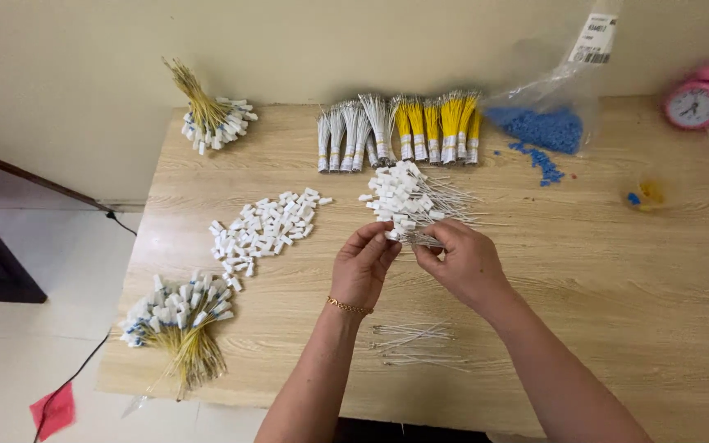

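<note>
**Two hands meet over a heap of capped white wires**

The left hand [363, 267] and right hand [463, 261] pinch their fingertips together on a thin white wire with a small white plastic cap [393, 235], at the near edge of the heap of capped wires [410, 201], mid-table. A loose pile of hard white caps [263, 228] lies within reach on the pale wooden table [617, 279]; bare wires [413, 340] rest beneath the wrists.

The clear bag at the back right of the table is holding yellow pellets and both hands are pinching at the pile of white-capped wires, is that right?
Not quite. The head view shows the clear bag holding blue pellets, not yellow ones, with a few spilled beside it. The rest stands: the left hand and right hand pinch at the near edge of the pile of white-capped wires.
</note>
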